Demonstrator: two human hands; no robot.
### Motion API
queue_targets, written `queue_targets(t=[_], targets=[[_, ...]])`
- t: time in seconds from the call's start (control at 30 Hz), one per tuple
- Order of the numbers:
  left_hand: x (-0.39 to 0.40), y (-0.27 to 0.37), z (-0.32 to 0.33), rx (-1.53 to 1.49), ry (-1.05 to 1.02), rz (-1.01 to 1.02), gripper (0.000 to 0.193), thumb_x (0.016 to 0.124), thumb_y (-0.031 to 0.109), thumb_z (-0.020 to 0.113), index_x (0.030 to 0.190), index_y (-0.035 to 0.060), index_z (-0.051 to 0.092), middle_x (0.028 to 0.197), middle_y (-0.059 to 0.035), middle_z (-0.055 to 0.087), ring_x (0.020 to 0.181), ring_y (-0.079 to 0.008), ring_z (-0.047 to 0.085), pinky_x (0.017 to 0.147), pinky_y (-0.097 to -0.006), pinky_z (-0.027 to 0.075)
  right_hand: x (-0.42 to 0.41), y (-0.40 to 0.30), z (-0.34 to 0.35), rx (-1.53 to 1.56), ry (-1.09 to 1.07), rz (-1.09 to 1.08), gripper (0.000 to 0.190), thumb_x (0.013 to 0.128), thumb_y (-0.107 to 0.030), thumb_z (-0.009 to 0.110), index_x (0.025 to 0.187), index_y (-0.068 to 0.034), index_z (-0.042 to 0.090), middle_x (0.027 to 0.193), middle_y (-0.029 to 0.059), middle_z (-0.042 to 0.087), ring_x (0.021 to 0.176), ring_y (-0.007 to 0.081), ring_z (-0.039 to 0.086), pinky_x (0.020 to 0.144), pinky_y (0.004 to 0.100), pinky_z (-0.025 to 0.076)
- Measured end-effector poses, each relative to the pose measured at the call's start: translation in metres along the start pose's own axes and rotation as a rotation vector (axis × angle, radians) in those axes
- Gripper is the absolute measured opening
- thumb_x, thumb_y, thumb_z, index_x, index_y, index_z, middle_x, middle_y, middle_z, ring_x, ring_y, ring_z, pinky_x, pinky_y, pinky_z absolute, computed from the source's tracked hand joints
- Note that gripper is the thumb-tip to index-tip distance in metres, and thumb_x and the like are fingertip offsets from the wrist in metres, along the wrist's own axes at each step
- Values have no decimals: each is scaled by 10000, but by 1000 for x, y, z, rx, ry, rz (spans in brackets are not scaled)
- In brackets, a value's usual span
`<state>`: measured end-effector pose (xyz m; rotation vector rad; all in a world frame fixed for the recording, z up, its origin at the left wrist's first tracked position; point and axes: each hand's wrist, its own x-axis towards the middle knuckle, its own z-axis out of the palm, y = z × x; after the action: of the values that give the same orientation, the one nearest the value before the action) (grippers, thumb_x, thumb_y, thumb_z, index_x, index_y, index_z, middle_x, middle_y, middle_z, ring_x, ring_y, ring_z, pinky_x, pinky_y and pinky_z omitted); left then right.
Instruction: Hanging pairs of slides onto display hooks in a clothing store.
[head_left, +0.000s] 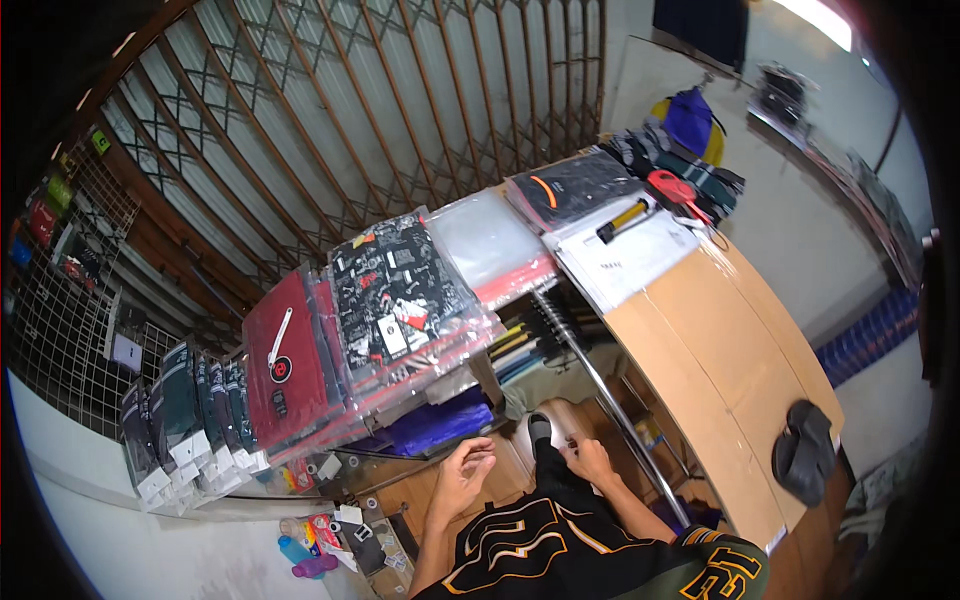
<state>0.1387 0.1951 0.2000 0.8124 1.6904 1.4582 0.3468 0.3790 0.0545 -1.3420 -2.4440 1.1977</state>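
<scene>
My left hand (463, 474) is raised in front of my body with its fingers curled apart and nothing between them, just below a blue-purple plastic bundle (439, 424) under the counter. My right hand (589, 457) hangs beside my dark trouser leg, left of a chrome rail (619, 416); its fingers are bent, and whether they hold anything cannot be told. Before me, plastic-wrapped garments lie along the counter: a dark red one (289, 360) and a black patterned one (401, 289) with a white tag. Clear plastic bags (487, 232) lie to the right of these.
A wooden tabletop (720, 337) at right bears a black molded object (805, 454), papers (630, 255), a yellow-and-black tool (624, 220) and a red tool (675, 191). Packed socks (180, 397) lie at far left. A folding metal gate (375, 97) stands behind. Bottles (307, 559) are at lower left.
</scene>
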Motion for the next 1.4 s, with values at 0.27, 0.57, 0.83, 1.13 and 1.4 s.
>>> queue_targets(t=[0.27,0.57,0.83,1.13,1.4], targets=[[-45,0,52,146,-241,45,313,942,63,649,1238,-13,581,1144,-112,668,1050,-160,635,947,-305,505,-106,41,-17,88,76,168,376,865,-245,701,1152,-3,671,1044,198,725,950,315,722,864,402,554],[-70,8,164,264,-615,150,319,950,110,666,1237,-6,589,1166,-142,682,1077,-202,662,928,-332,531,-232,97,-53,305,341,191,366,884,-211,689,1165,21,652,1015,201,731,924,282,730,835,379,570],[-143,13,319,265,-865,259,330,939,125,663,1228,-22,595,1158,-170,693,1044,-241,684,905,-363,549,-404,185,-78,425,537,336,415,895,-246,694,1183,48,647,1004,225,726,918,284,728,813,379,577],[-275,-3,471,167,-1093,174,321,943,91,660,1229,-35,582,1106,-142,689,993,-181,670,867,-307,554,-580,290,-123,362,634,512,400,887,-223,703,1189,34,653,997,215,729,917,273,726,823,367,565],[-298,5,556,121,-1051,189,350,931,95,667,1245,-27,568,1138,-141,670,997,-167,652,838,-298,549,-619,339,-209,466,865,441,394,906,-206,685,1207,40,627,1073,217,718,970,282,715,852,381,563]])
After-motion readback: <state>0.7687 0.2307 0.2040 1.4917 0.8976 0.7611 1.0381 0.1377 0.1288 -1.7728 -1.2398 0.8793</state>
